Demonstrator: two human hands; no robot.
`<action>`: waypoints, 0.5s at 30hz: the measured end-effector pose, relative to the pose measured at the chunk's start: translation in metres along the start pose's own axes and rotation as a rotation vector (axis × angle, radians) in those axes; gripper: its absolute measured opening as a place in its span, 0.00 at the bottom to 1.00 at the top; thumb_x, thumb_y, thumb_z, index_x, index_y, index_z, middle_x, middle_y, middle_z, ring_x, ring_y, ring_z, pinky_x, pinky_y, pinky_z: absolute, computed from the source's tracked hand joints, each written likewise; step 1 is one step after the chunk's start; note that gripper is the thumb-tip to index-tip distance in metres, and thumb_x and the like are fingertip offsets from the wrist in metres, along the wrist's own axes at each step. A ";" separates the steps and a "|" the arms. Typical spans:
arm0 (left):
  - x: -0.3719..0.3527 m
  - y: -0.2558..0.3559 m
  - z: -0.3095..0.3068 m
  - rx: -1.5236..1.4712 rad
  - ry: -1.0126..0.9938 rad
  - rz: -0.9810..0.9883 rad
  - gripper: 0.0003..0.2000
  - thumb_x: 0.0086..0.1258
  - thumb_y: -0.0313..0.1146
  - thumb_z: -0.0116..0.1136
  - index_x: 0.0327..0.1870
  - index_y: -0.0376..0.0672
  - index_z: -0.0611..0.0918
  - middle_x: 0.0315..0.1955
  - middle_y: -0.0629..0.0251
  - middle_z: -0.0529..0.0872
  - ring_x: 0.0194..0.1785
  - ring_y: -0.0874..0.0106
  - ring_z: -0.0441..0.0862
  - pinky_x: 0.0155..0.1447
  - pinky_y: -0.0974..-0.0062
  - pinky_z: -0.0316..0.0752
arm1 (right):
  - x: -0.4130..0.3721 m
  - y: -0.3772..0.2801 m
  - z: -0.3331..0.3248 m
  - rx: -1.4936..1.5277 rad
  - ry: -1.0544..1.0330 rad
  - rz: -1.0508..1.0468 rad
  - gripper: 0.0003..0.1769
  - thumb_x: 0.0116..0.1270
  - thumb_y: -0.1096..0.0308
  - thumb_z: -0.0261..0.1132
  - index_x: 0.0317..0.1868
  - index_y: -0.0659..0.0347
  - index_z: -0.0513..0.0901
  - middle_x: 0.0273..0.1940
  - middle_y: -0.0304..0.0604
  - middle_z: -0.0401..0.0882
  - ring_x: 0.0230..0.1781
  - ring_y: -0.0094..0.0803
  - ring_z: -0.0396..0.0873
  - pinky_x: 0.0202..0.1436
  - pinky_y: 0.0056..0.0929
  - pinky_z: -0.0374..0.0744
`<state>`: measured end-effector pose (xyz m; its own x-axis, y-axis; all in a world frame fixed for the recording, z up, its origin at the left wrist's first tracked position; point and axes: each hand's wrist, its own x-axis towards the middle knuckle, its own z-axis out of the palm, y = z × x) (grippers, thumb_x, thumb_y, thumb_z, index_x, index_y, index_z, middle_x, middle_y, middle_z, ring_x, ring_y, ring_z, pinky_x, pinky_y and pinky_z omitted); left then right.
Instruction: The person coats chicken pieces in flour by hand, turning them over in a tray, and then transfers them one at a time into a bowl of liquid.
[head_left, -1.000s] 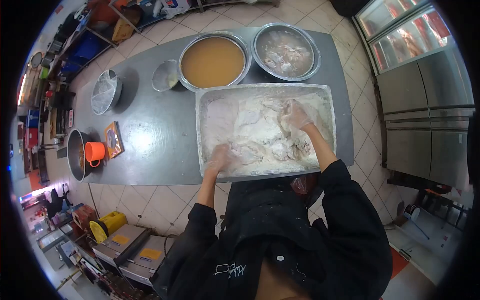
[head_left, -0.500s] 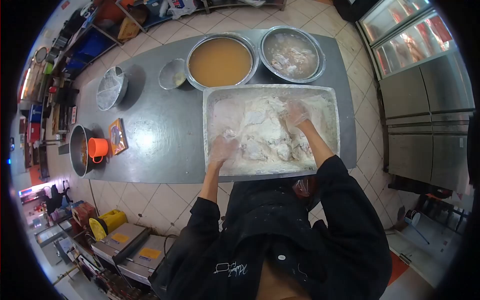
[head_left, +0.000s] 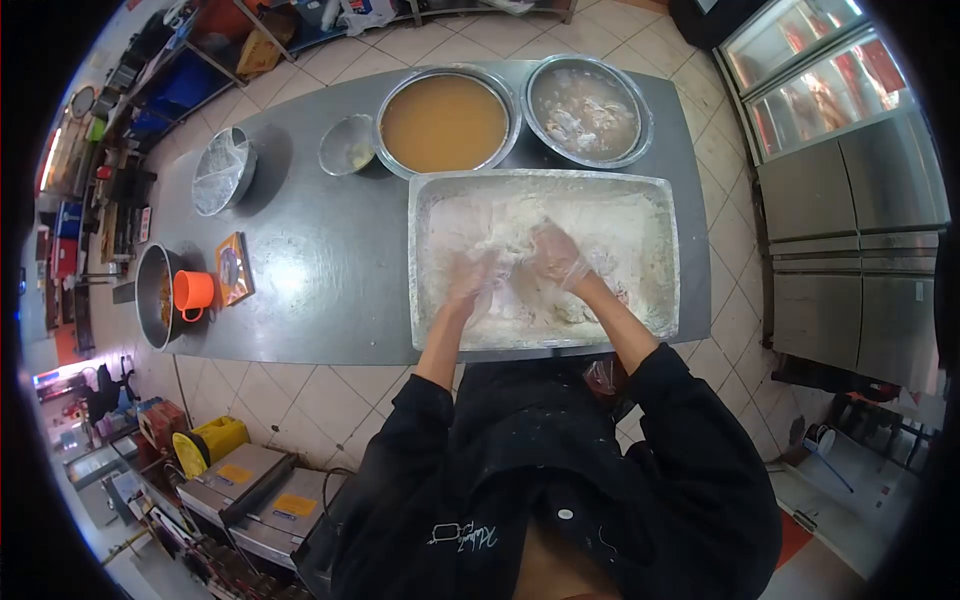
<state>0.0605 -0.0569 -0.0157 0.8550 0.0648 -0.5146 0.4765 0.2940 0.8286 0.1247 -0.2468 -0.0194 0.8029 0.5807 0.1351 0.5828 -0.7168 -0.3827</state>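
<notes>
A wide metal tray (head_left: 672, 260) holds white flour and several flour-coated pieces that look like chicken (head_left: 575, 308). My left hand (head_left: 474, 274), in a clear plastic glove, is in the flour at the tray's left-middle; motion and flour dust smear its fingers. My right hand (head_left: 558, 252), gloved too, is close by on the right, curled over the floured heap. A pale floured lump lies between the two hands. What the right fingers grip is hidden by flour.
Behind the tray stand a bowl of orange-brown liquid (head_left: 445, 122) and a bowl of pale pieces in liquid (head_left: 585, 115). Leftward are a small bowl (head_left: 347, 146), a plastic-covered bowl (head_left: 222, 172), an orange mug (head_left: 194, 291) and a booklet-like item (head_left: 235, 270). Steel refrigerators (head_left: 855, 230) stand right.
My hands have come closer together. The right one moved left and slightly toward me; the left one moved right and slightly away. Pieces in the tray have shifted, and flour haze surrounds the hands.
</notes>
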 end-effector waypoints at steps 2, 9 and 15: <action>-0.007 0.018 0.012 0.284 0.001 -0.051 0.11 0.68 0.33 0.53 0.44 0.36 0.80 0.34 0.67 0.82 0.35 0.77 0.77 0.38 0.78 0.72 | -0.008 -0.004 0.014 0.296 -0.072 0.052 0.09 0.52 0.69 0.60 0.34 0.63 0.77 0.32 0.56 0.77 0.37 0.53 0.76 0.45 0.44 0.74; 0.001 0.008 0.000 0.309 -0.039 0.074 0.13 0.69 0.35 0.51 0.47 0.36 0.80 0.35 0.67 0.81 0.38 0.77 0.74 0.44 0.75 0.69 | -0.008 -0.042 0.010 0.378 -0.031 0.219 0.22 0.54 0.62 0.65 0.46 0.67 0.75 0.40 0.58 0.77 0.43 0.55 0.75 0.48 0.42 0.74; -0.002 0.006 -0.023 0.272 0.049 0.227 0.16 0.70 0.35 0.51 0.53 0.36 0.78 0.46 0.64 0.81 0.47 0.75 0.76 0.51 0.76 0.69 | -0.010 -0.002 0.006 0.204 0.017 0.104 0.25 0.54 0.60 0.65 0.50 0.65 0.76 0.48 0.58 0.76 0.50 0.53 0.74 0.54 0.41 0.73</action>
<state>0.0570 -0.0328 -0.0147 0.9375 0.1471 -0.3153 0.3183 0.0029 0.9480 0.1144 -0.2491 -0.0260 0.8602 0.5000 0.1003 0.4610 -0.6784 -0.5721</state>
